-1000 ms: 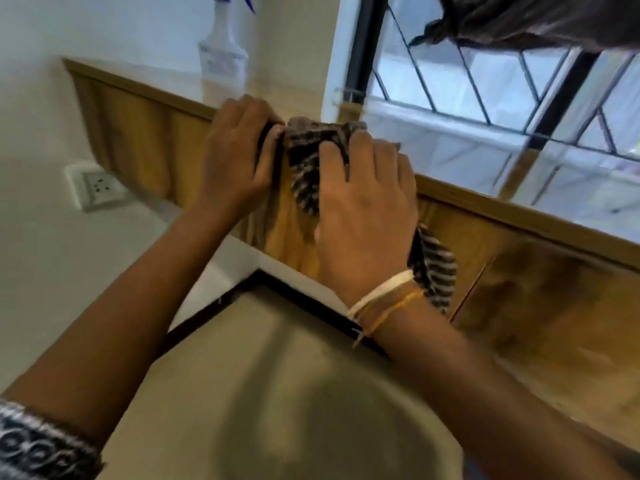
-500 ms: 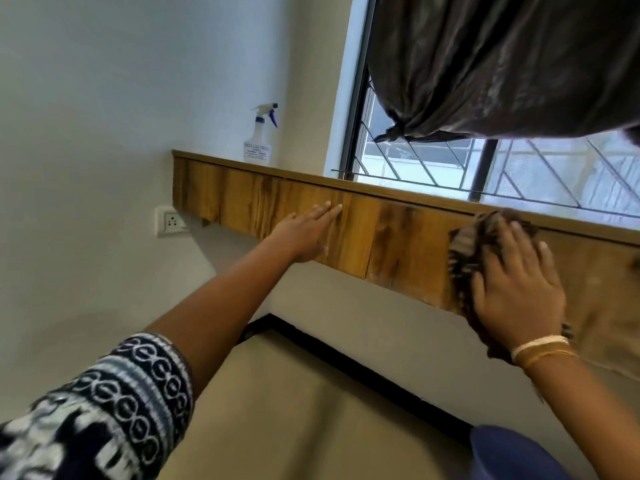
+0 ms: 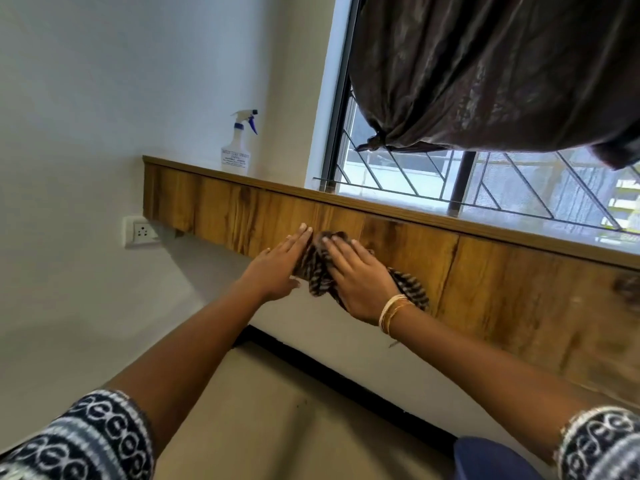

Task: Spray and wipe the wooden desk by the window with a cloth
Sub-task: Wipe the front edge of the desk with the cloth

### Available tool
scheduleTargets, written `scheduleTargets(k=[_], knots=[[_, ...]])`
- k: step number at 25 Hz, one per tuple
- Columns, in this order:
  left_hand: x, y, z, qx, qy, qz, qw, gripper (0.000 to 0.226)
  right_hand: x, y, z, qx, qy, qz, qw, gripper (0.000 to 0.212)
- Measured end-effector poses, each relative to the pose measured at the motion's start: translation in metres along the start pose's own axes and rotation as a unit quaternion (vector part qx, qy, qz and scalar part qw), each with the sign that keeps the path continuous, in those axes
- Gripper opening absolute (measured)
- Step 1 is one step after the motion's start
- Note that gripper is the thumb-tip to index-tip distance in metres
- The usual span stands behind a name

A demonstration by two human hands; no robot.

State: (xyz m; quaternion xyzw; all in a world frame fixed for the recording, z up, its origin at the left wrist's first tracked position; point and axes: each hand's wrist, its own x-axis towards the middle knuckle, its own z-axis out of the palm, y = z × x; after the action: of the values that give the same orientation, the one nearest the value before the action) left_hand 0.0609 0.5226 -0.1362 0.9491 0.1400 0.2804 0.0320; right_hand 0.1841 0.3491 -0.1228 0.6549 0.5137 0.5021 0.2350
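Wooden front panel of the desk (image 3: 398, 251) runs from the left wall to the right edge of view, directly below the window (image 3: 433, 178). Your right hand (image 3: 360, 282) lies flat on the striped cloth (image 3: 318, 268), fingers extended, pressing the cloth against the panel face. One end of the cloth hangs out past your right wrist, beside the bangles (image 3: 393, 308).

Your left hand (image 3: 277, 268) rests on the panel just beside the cloth, on its left. Its fingers are straight and grip nothing; the fingertips appear to touch the cloth's edge, though the blur at that point makes contact uncertain.

Locate the spray bottle (image 3: 237, 150) upright on the desk top near the left wall, well apart from both hands. It is white with a blue trigger and nozzle.

A wall socket (image 3: 140, 231) sits under the left end of the panel. A dark curtain (image 3: 485, 71), knotted at its lower end, hangs over the upper part of the window, in front of the metal grille (image 3: 398, 174).
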Motion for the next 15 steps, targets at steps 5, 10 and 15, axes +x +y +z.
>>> scheduleTargets(k=[5, 10, 15], knots=[[-0.006, 0.019, -0.002, -0.019, 0.018, -0.006, 1.0, 0.109, -0.072, 0.048, -0.008, 0.02, 0.037, 0.016, 0.999, 0.056], [0.0, 0.063, -0.003, -0.057, -0.006, -0.04, 0.998, 0.113, -0.107, 0.11, -0.034, -0.008, 0.071, 0.159, 0.985, 0.054], [0.015, 0.094, 0.003, -0.078, -0.046, -0.122, 0.988, 0.137, -0.045, 0.082, -0.028, 0.002, 0.087, 0.122, 0.989, 0.054]])
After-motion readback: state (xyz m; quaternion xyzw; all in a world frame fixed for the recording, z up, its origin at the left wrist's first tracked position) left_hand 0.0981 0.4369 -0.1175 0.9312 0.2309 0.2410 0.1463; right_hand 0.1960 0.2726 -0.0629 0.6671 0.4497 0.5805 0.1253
